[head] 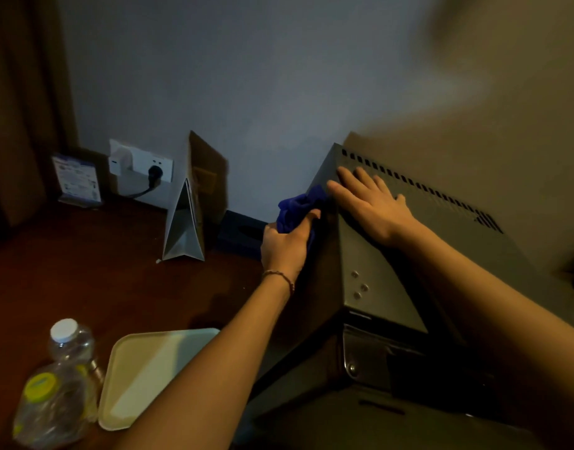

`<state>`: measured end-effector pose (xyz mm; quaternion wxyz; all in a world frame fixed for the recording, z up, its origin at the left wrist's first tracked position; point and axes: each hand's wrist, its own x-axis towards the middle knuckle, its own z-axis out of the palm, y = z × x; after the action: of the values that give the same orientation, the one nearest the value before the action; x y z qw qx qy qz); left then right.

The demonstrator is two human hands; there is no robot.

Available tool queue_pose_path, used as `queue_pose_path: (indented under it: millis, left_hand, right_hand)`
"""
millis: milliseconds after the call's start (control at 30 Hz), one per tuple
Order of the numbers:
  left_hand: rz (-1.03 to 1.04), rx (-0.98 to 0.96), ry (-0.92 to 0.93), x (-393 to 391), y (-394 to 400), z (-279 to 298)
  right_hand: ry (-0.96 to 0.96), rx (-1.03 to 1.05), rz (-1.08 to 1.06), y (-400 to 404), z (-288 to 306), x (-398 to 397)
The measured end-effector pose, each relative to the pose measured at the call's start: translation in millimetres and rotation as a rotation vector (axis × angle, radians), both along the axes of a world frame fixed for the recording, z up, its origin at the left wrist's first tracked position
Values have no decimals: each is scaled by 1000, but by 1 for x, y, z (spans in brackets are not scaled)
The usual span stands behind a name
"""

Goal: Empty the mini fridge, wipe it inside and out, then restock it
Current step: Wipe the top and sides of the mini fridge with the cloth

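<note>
Stage: outside wipe, restock left | fridge (392,241) right of frame | left hand (284,245) fingers grasp cloth (295,207) at its side | right hand (370,203) flat, fingers released, on top | bottles (65,368) on worktop (84,271), lower left

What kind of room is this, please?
Probably a hotel room, though I cannot be sure. A mini fridge stands on a dark wooden desk by the wall, with a standing information card, a tissue box and bottled water.

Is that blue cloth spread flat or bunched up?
Bunched up: the blue cloth bulges in folds from the left hand, which grips it against the fridge side.
</note>
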<state>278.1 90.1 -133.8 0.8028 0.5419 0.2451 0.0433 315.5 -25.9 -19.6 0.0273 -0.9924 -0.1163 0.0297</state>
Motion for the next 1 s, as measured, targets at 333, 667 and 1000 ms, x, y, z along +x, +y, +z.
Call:
queue_pose_path:
  millis: [333,667,1000]
  left_hand:
    - [-33,35,57,-42,6,-41]
    - [-100,118,-89,-130,5,-21]
    - [19,85,-134,-127,-3,-18]
  right_hand:
    - [-19,13,-3,2,1,0]
    - [23,16,-42,10,7,-14]
    - [44,-37,-62,27,4,-33]
